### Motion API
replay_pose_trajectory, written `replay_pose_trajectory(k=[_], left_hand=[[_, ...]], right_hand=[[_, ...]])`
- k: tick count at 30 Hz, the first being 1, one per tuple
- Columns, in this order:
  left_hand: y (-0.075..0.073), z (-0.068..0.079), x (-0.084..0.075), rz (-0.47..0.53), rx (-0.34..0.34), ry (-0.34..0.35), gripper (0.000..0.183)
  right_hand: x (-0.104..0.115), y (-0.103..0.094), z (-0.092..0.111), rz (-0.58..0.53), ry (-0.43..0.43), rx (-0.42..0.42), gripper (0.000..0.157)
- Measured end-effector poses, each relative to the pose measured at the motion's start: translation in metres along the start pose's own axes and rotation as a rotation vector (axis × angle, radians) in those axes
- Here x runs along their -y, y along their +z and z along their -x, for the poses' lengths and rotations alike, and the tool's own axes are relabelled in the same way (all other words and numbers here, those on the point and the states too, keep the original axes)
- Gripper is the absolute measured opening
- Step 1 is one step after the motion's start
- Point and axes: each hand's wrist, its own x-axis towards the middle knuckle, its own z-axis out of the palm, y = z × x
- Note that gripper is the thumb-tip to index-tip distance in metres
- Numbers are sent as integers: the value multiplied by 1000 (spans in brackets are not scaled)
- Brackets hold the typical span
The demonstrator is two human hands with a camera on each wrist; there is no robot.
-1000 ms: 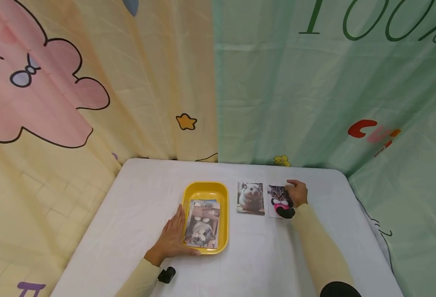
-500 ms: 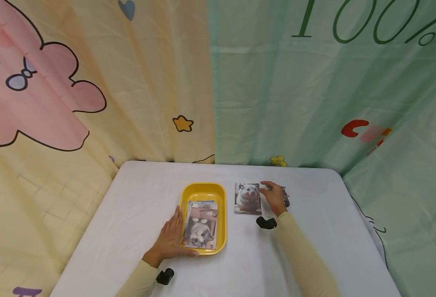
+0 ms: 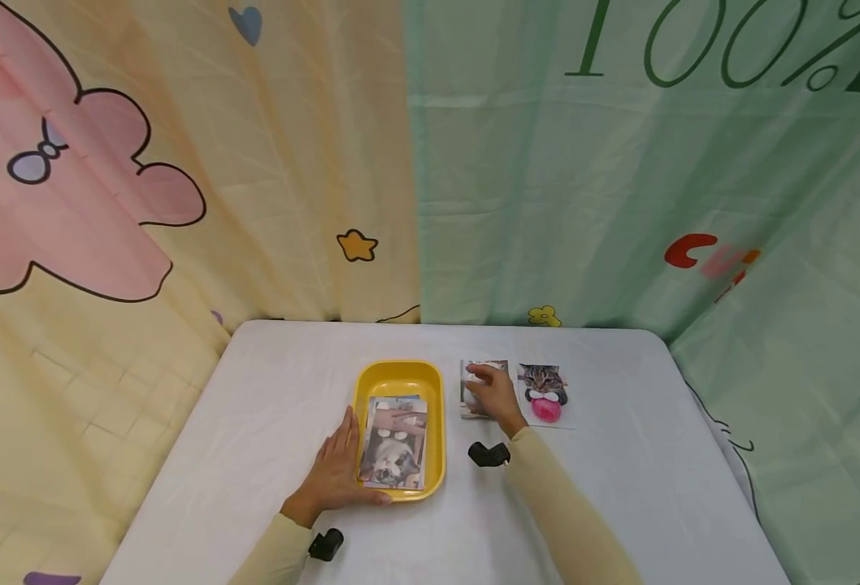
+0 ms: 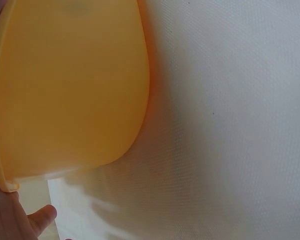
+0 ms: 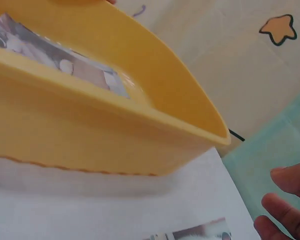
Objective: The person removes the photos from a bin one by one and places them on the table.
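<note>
A yellow plastic tray [image 3: 436,431] stands on the white table, with a stack of photo cards [image 3: 393,447] in it; the top one shows a cat upside down. My left hand [image 3: 333,471] lies along the tray's left wall, fingers extended and thumb at the near rim. Right of the tray, two photo cards lie side by side: a hamster card [image 3: 468,406] and a card of a cat with something pink [image 3: 545,386]. Over the hamster card, partly covering it, is my right hand [image 3: 496,398]. Its fingers are loosely bent, with nothing between them in the right wrist view.
The white-covered table [image 3: 291,390] reaches back to a cream and green printed curtain [image 3: 540,203]. Black wrist cameras [image 3: 488,454] sit at both wrists, near the tabletop.
My right hand has moved left from the cat card to above the hamster card, leaving the cat card uncovered. The left hand and the tray keep their places.
</note>
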Motion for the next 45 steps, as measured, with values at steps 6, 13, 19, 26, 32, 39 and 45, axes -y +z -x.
replay_pose_trajectory(k=[6,13,19,26,32,39,45], left_hand=[[2,-1,2,1,-7,8,149],[1,0,1,-2,-4,6,149],[0,-1,1,4,7,3,149],[1,-1,5,-2,2,10,150],[1,-1,4,12,4,16,150],[1,-1,4,13,-3,21,149],[2,-1,5,15,-13,24,150]], right_hand=[[7,20,10,22,-71,51,30],[18,41,23,-20,-183,110,29],[20,57,29,-83,-239,176,30],[25,72,35,-83,-223,219,31],[26,85,37,-70,-227,224,30],[21,100,36,17,-214,223,29],[18,107,33,112,-140,309,35]])
